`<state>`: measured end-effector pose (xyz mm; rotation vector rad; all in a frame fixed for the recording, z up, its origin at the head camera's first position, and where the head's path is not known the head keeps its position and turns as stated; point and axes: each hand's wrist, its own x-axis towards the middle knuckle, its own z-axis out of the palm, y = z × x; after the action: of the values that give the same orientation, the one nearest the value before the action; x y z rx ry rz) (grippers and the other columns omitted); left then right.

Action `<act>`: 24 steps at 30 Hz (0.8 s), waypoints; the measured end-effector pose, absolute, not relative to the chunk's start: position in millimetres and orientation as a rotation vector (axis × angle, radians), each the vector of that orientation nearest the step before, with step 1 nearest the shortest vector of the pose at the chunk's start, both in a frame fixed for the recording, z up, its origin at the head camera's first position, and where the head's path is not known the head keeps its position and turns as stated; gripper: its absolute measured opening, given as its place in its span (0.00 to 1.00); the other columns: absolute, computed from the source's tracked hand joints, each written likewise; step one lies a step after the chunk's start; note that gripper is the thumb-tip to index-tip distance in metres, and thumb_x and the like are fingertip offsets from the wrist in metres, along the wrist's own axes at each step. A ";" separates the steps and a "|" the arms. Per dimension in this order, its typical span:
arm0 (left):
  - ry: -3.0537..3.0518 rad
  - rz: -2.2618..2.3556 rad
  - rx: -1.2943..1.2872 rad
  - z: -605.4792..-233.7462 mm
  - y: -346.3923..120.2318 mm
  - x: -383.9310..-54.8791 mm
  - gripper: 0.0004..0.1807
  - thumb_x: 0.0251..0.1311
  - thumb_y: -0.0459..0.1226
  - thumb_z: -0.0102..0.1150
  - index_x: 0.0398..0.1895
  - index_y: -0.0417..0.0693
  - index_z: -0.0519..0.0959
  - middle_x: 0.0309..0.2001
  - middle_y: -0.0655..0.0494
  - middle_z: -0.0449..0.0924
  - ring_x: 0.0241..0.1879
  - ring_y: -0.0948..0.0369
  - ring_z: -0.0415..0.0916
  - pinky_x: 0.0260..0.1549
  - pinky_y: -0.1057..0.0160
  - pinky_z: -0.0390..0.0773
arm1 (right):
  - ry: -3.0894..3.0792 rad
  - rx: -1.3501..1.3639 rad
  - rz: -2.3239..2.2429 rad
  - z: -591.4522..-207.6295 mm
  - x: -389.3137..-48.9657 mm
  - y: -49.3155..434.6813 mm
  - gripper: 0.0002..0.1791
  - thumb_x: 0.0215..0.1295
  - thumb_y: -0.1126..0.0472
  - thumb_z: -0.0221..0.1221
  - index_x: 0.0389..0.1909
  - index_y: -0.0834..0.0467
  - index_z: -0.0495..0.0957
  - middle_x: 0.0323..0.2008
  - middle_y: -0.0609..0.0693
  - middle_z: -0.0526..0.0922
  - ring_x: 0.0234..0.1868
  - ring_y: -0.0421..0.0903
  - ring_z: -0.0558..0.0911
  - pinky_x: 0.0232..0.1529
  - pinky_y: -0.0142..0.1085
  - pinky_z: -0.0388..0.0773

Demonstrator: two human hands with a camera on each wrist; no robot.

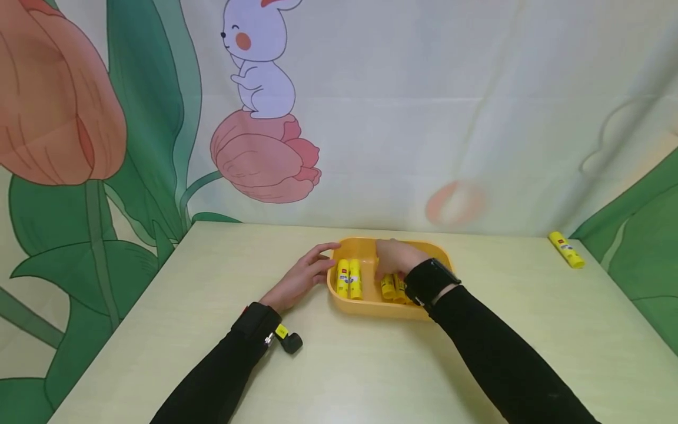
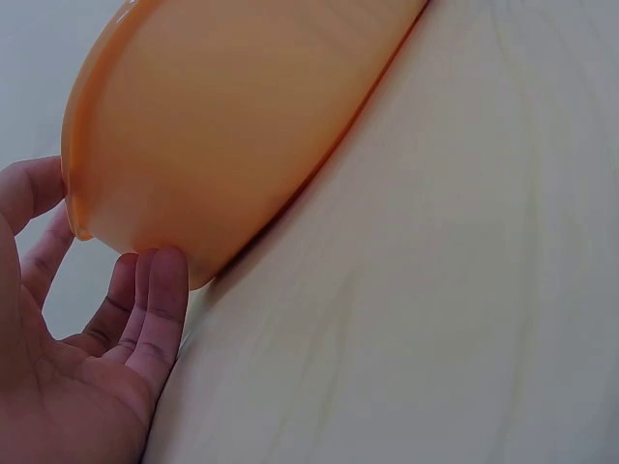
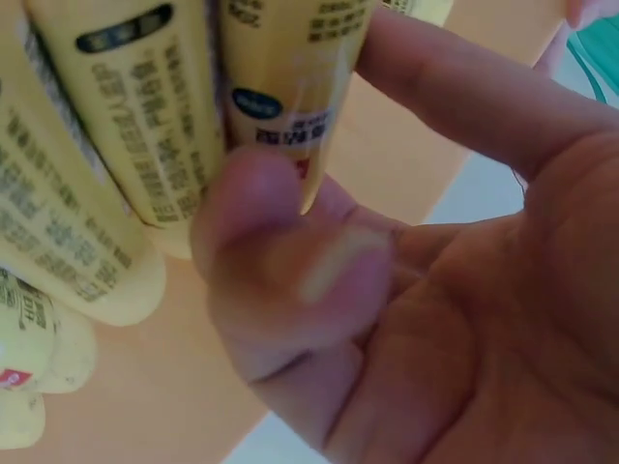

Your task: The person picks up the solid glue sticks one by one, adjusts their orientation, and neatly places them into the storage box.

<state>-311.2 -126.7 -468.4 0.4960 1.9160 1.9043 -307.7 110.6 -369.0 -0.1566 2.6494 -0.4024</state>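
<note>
A yellow-orange plastic basket stands on the table with several yellow glue sticks inside. My left hand holds the basket's left end. In the left wrist view, bent fingers press on its outer wall and others reach the rim. Inside the basket, my right hand points down among the sticks. The right wrist view has a glue stick between its fingers and thumb, with more sticks alongside. Two glue sticks lie side by side at the basket's left end.
Another glue stick lies alone at the table's back right corner. The pale table ends at the back against a cloth backdrop printed with tulips and a rabbit.
</note>
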 end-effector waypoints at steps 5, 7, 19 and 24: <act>1.922 1.885 0.508 -466.5 -126.4 -310.9 0.25 0.80 0.45 0.50 0.77 0.60 0.65 0.67 0.43 0.67 0.60 0.50 0.72 0.58 0.60 0.78 | 2.686 -0.172 -0.377 -370.9 -302.7 109.9 0.24 0.63 0.59 0.74 0.53 0.63 0.74 0.38 0.57 0.81 0.35 0.51 0.82 0.35 0.38 0.81; 1.923 1.884 0.509 -466.5 -126.8 -310.8 0.26 0.80 0.46 0.50 0.77 0.59 0.65 0.67 0.43 0.67 0.60 0.50 0.72 0.59 0.60 0.78 | 2.690 -0.182 -0.368 -371.9 -302.2 109.3 0.25 0.63 0.58 0.74 0.54 0.63 0.75 0.40 0.57 0.81 0.37 0.52 0.82 0.39 0.39 0.83; 1.933 1.880 0.498 -465.3 -126.5 -309.6 0.25 0.81 0.44 0.49 0.77 0.60 0.65 0.67 0.44 0.67 0.61 0.49 0.72 0.59 0.60 0.78 | 2.708 -0.391 -0.318 -372.0 -298.4 111.1 0.12 0.67 0.61 0.70 0.48 0.60 0.82 0.38 0.54 0.80 0.38 0.51 0.79 0.44 0.40 0.80; 1.945 1.875 0.487 -465.5 -126.1 -310.0 0.25 0.80 0.45 0.50 0.77 0.61 0.65 0.67 0.45 0.67 0.60 0.50 0.72 0.59 0.61 0.78 | 2.685 -0.408 -0.309 -367.7 -298.8 113.4 0.11 0.71 0.62 0.67 0.50 0.59 0.83 0.42 0.55 0.81 0.38 0.51 0.78 0.42 0.39 0.80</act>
<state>-310.0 -126.1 -465.5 0.4867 1.9453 1.8753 -298.8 113.4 -367.7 -0.4077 2.6847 -0.3090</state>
